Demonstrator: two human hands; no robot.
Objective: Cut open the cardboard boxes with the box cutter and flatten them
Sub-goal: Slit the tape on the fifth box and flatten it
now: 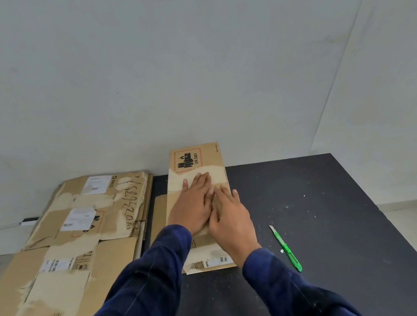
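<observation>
A flattened brown cardboard box (197,159) with a UN 3481 battery label lies lengthwise on the black table (328,222). My left hand (194,204) presses flat on its middle with straight fingers. My right hand (232,218) lies flat beside it, fingers straight, partly overlapping the left hand. The green box cutter (288,249) lies on the table to the right of the box, apart from both hands, its blade end pointing away from me.
A stack of flattened cardboard boxes (68,240) with shipping labels covers the table's left side. Another cardboard flap (158,216) shows just left of the pressed box. A white wall stands behind the table. Small white scraps dot the table's right part.
</observation>
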